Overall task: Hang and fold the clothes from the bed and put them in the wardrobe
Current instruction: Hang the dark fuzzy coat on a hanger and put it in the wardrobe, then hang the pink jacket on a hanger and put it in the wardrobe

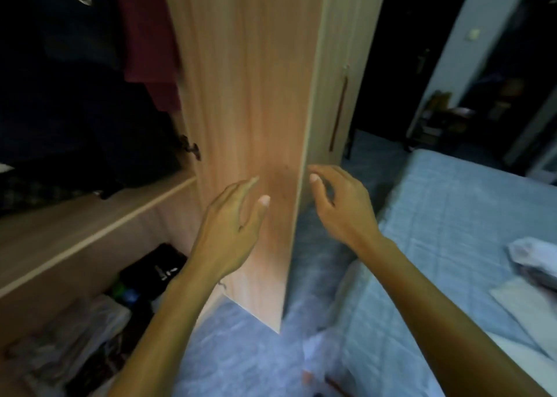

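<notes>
Nearest in, holding nothing with the left hand [235, 225]: fingers loose and half spread, close against the inner face of the open wardrobe door [256, 110], contact too blurred to call. Same with the right hand [340, 206]: empty, fingers lightly curled, thumb and forefinger apart, just beside the door's front edge. Looks like handling the door rather than clothing at this point. Down at the left, bags [75, 336] stuffed into the wardrobe's bottom compartment, under a shelf [99, 216]. Further up and back, dark clothes and a maroon garment [147, 35] hanging inside. Off to the right, on the bed [452, 216], pale clothes [533, 258] lying at the far right edge, not yet hung or folded, well apart from both hands. Risks from here: pinching fingers between the door's edge and the neighbouring shut door [346, 20] if swung hard; trapping the maroon hem on the hinge side; forgetting that pile on the bed.
</notes>
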{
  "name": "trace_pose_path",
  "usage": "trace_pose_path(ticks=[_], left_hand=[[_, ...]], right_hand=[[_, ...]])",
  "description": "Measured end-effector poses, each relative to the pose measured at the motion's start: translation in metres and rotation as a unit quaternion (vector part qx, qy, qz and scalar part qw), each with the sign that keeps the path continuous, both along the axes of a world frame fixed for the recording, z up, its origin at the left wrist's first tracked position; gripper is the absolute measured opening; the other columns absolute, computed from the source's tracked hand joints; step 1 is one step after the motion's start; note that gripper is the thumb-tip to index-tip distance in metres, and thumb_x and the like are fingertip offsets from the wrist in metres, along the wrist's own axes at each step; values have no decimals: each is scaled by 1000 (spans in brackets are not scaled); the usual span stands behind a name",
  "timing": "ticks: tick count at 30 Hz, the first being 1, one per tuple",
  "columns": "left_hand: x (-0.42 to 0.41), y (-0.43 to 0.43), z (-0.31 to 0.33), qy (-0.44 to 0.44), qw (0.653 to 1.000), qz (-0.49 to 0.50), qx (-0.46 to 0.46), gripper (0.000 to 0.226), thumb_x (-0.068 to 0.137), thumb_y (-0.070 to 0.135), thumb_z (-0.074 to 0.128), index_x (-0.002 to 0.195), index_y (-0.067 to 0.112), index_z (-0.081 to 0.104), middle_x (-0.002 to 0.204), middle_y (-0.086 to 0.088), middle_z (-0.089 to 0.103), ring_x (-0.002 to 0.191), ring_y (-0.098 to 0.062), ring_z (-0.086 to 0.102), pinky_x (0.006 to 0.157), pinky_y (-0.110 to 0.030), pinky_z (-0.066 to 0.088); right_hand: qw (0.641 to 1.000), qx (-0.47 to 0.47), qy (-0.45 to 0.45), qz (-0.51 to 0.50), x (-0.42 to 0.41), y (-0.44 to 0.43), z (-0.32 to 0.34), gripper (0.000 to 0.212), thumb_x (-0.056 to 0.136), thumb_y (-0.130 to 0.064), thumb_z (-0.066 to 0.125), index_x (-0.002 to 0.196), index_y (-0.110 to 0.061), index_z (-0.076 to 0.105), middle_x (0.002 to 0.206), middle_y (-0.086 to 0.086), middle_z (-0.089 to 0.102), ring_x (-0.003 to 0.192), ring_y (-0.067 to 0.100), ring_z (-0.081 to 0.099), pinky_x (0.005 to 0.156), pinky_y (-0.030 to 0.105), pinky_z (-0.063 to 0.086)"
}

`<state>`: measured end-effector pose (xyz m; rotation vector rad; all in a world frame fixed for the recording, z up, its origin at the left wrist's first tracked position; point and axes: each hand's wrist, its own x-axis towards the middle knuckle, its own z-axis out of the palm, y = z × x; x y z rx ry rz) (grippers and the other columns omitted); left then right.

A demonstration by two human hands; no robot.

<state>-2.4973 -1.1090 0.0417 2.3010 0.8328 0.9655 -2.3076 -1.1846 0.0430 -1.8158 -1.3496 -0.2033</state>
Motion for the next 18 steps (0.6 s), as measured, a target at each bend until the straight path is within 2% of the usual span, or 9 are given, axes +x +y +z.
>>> trace_pose_path(ticks=[2, 4, 5, 8, 13, 18], left_hand=[[16, -21, -12, -3, 999, -37, -27, 58, 91, 55, 40, 136, 20, 48, 137, 7, 48, 117, 7, 37, 99, -7, 22], [35, -41, -23, -3, 997, -64, -52, 59, 91, 54, 41, 137, 17, 47, 139, 3, 49, 122, -2, 42, 101, -13, 26], [46, -52, -29, 0, 995, -78, -61, 62, 89, 54, 40, 138, 16, 45, 139, 1, 49, 125, -7, 44, 103, -17, 28], [84, -89, -46, 29, 989, -127, -77, 64, 87, 57, 39, 142, 23, 39, 141, 4, 48, 129, -11, 44, 105, -26, 33], [167, -173, -71, 67, 967, -225, -102, 59, 91, 56, 44, 140, 23, 42, 141, 3, 48, 126, -8, 44, 103, -23, 32], [252, -279, -97, 99, 943, -292, -128, 51, 92, 46, 45, 138, 22, 44, 141, 2, 48, 128, -12, 44, 107, -27, 32]], right_hand=[[999, -15, 12, -32, 13, -36, -16, 29, 96, -31, 46, 115, -19, 65, 114, -1, 65, 102, 15, 61, 88, 29, 48], [997, -28, 27, -73, 25, -73, -32, 28, 97, -29, 48, 116, -19, 65, 115, -3, 65, 103, 10, 60, 86, 17, 42], [994, -34, 36, -94, 31, -91, -41, 28, 97, -29, 48, 116, -19, 65, 116, -3, 65, 104, 10, 60, 86, 15, 41], [987, -46, 59, -142, 54, -145, -65, 32, 95, -32, 46, 115, -18, 66, 116, 0, 66, 105, 14, 61, 91, 23, 44], [970, -53, 104, -214, 102, -245, -89, 30, 98, -32, 46, 118, -19, 64, 119, -3, 65, 108, 9, 58, 90, 15, 39], [947, -59, 139, -284, 161, -355, -116, 30, 97, -33, 46, 117, -20, 65, 119, -5, 65, 108, 8, 58, 89, 16, 38]])
